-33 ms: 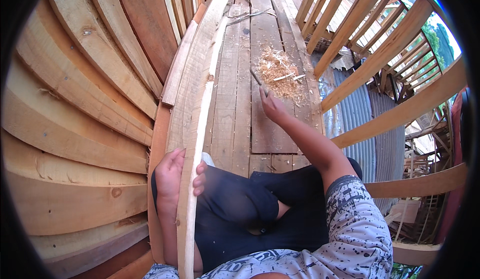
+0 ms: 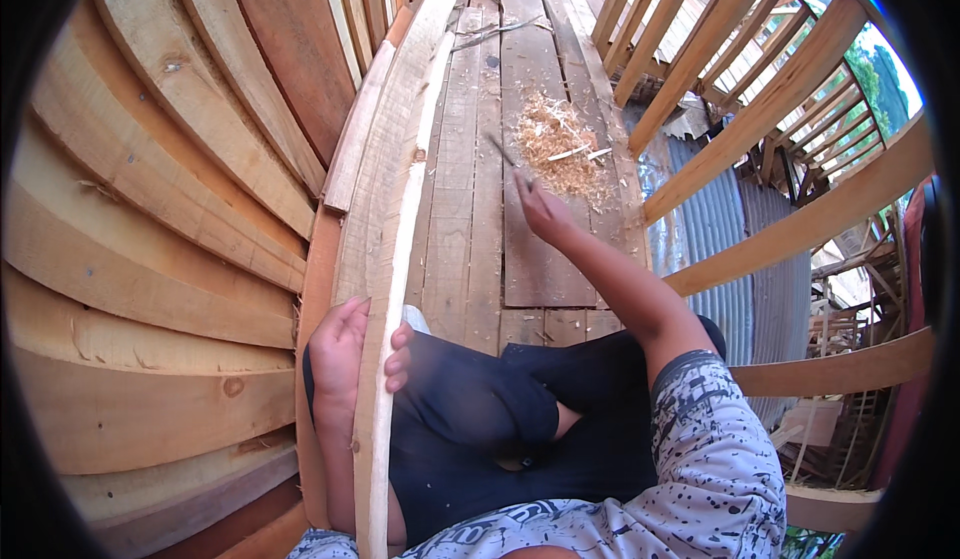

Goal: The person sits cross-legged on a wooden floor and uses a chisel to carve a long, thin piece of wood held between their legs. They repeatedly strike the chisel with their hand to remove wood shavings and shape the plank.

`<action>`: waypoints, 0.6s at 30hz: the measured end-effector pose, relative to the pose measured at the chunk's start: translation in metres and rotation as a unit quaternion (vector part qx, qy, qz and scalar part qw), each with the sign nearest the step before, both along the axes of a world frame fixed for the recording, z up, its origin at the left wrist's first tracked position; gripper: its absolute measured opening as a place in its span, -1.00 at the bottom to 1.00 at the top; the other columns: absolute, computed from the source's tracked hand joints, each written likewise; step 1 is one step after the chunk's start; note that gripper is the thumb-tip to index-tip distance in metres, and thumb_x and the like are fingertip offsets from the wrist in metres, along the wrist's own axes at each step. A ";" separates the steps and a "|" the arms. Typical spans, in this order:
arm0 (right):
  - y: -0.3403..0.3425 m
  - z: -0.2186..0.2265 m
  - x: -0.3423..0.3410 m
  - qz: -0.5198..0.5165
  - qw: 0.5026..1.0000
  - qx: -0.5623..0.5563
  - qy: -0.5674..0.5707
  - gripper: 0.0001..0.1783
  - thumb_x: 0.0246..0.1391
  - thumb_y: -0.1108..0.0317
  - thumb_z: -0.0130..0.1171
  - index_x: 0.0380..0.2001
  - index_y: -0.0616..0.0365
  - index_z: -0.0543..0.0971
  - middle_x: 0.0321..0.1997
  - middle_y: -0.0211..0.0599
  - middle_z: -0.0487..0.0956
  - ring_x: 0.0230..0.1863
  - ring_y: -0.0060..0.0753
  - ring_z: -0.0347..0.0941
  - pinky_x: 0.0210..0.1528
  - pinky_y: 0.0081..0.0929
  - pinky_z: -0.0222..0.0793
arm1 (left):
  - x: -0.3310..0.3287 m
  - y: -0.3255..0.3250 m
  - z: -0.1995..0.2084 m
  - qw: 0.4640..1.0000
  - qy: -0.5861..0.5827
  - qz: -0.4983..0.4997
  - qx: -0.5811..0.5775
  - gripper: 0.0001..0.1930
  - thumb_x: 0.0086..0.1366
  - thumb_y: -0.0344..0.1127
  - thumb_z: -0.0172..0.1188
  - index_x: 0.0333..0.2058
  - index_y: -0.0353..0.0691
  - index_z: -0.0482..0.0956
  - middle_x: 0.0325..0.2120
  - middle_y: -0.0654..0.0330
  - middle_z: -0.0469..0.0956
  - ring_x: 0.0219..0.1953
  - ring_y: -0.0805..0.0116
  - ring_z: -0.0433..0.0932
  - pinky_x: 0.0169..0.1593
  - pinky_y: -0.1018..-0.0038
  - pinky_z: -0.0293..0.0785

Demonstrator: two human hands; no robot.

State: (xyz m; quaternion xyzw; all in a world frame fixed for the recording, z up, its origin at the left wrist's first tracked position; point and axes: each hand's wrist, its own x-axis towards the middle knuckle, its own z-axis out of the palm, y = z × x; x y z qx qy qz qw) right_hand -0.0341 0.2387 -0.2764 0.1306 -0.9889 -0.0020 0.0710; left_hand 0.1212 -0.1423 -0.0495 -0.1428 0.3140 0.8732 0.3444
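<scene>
A long pale wooden strip [image 2: 404, 244] runs from beside my lap away along the floor, its near end up against my body. My left hand [image 2: 345, 344] is closed round it from below, with the palm on its left side and the fingertips curling over its right side. Farther forward and to the right, my right hand [image 2: 545, 211] grips a thin dark blade-like tool [image 2: 503, 153]. Blurred by motion, the tool points forward and left, apart from the strip. Its handle is mostly hidden in my fingers.
A heap of wood shavings [image 2: 555, 144] lies on the plank floor [image 2: 470, 209] just beyond my right hand. Stacked boards [image 2: 170, 229] line the left side. On the right stands a wooden railing [image 2: 780, 89], with corrugated metal sheets [image 2: 700, 229] below it.
The tool in my right hand has swung slightly left and looks more blurred. My left hand and the strip have stayed in place.
</scene>
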 end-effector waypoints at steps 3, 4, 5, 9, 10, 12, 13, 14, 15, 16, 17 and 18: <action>0.000 -0.034 -0.005 0.260 0.963 0.017 0.065 -0.37 0.29 0.35 -0.15 0.43 -0.02 0.18 -0.28 -0.02 0.41 -0.43 -0.14 0.53 -0.35 -0.18 0.51 | -0.005 -0.001 -0.001 1.000 -0.007 0.002 0.003 -0.47 0.42 0.08 -0.26 0.07 -0.27 0.31 -0.47 0.09 0.34 -0.66 0.36 0.33 -0.70 0.48 0.29; -0.046 0.007 0.001 0.308 0.951 0.006 -0.040 -0.41 0.34 0.32 -0.21 0.43 -0.04 0.17 -0.31 -0.03 0.41 -0.48 -0.16 0.50 -0.40 -0.20 0.48 | -0.001 -0.011 -0.003 0.999 -0.013 0.028 -0.009 -0.47 0.42 0.08 -0.26 0.07 -0.27 0.30 -0.47 0.09 0.34 -0.66 0.36 0.32 -0.71 0.48 0.29; -0.055 0.039 0.011 0.327 0.934 0.013 -0.145 -0.44 0.39 0.29 -0.28 0.43 -0.07 0.16 -0.34 -0.04 0.41 -0.52 -0.18 0.48 -0.44 -0.22 0.46 | -0.002 -0.009 -0.003 0.999 -0.014 0.026 -0.014 -0.47 0.42 0.08 -0.26 0.07 -0.27 0.30 -0.47 0.09 0.34 -0.66 0.36 0.32 -0.71 0.48 0.29; -0.024 0.004 -0.026 -0.018 0.978 -0.143 -0.152 -0.39 0.38 0.35 -0.29 0.47 -0.10 0.06 -0.30 -0.01 0.41 -0.49 -0.15 0.50 -0.41 -0.19 0.48 | -0.004 0.003 0.003 1.000 -0.019 0.012 -0.012 -0.46 0.42 0.09 -0.27 0.07 -0.28 0.31 -0.48 0.09 0.34 -0.67 0.36 0.31 -0.71 0.48 0.29; -0.023 0.004 -0.034 -0.062 0.972 -0.168 -0.153 -0.37 0.36 0.38 -0.26 0.48 -0.10 0.05 -0.26 0.00 0.41 -0.47 -0.13 0.51 -0.40 -0.17 0.50 | -0.004 0.004 0.003 1.000 -0.021 0.014 -0.009 -0.46 0.42 0.09 -0.27 0.06 -0.28 0.31 -0.48 0.08 0.34 -0.67 0.36 0.31 -0.71 0.48 0.29; -0.042 0.017 -0.039 0.035 0.979 -0.114 -0.166 -0.31 0.30 0.44 -0.17 0.48 -0.07 0.03 -0.20 0.03 0.43 -0.44 -0.08 0.55 -0.39 -0.15 0.54 | -0.005 -0.003 -0.001 0.999 -0.028 0.027 -0.015 -0.46 0.42 0.09 -0.27 0.06 -0.28 0.31 -0.47 0.07 0.34 -0.67 0.36 0.31 -0.72 0.48 0.29; -0.052 0.024 -0.040 0.094 0.979 -0.079 -0.162 -0.30 0.28 0.46 -0.15 0.47 -0.04 0.04 -0.18 0.04 0.44 -0.42 -0.07 0.57 -0.39 -0.15 0.55 | -0.005 -0.006 -0.003 0.999 -0.031 0.035 -0.016 -0.46 0.42 0.09 -0.26 0.05 -0.28 0.32 -0.47 0.07 0.34 -0.67 0.36 0.31 -0.72 0.48 0.29; -0.052 0.029 -0.035 0.161 0.976 -0.023 -0.145 -0.31 0.28 0.46 -0.15 0.47 0.00 0.05 -0.19 0.05 0.45 -0.42 -0.06 0.57 -0.40 -0.17 0.56 | -0.006 -0.005 -0.004 0.999 -0.031 0.031 -0.014 -0.46 0.42 0.09 -0.26 0.05 -0.29 0.31 -0.47 0.06 0.34 -0.67 0.35 0.31 -0.72 0.47 0.30; -0.051 0.032 -0.032 0.226 0.965 0.033 -0.127 -0.33 0.29 0.46 -0.16 0.46 0.04 0.07 -0.20 0.05 0.46 -0.42 -0.06 0.58 -0.41 -0.19 0.56 | -0.007 -0.003 -0.005 0.999 -0.031 0.027 -0.011 -0.46 0.42 0.09 -0.26 0.05 -0.29 0.31 -0.47 0.06 0.34 -0.67 0.35 0.31 -0.72 0.47 0.30; -0.042 0.007 -0.042 0.194 0.975 -0.008 -0.104 -0.32 0.25 0.52 -0.15 0.45 0.04 0.11 -0.20 0.08 0.46 -0.40 -0.04 0.59 -0.41 -0.22 0.57 | -0.008 -0.001 -0.005 0.999 -0.031 0.022 -0.008 -0.46 0.42 0.09 -0.26 0.05 -0.30 0.31 -0.47 0.05 0.35 -0.67 0.35 0.31 -0.72 0.47 0.31; -0.039 0.004 -0.047 0.089 0.992 -0.026 -0.087 -0.32 0.25 0.51 -0.17 0.45 0.06 0.10 -0.21 0.09 0.46 -0.41 -0.03 0.58 -0.40 -0.19 0.56 | -0.008 0.000 -0.005 0.999 -0.029 0.021 -0.007 -0.46 0.42 0.08 -0.26 0.05 -0.31 0.31 -0.47 0.05 0.34 -0.67 0.35 0.32 -0.72 0.47 0.32; -0.036 0.001 -0.053 -0.017 0.997 -0.043 -0.069 -0.32 0.26 0.50 -0.19 0.45 0.09 0.09 -0.22 0.11 0.45 -0.41 -0.02 0.57 -0.39 -0.16 0.54 | -0.008 0.001 -0.005 0.999 -0.027 0.018 -0.005 -0.46 0.42 0.08 -0.26 0.05 -0.31 0.31 -0.47 0.04 0.34 -0.67 0.35 0.32 -0.72 0.46 0.32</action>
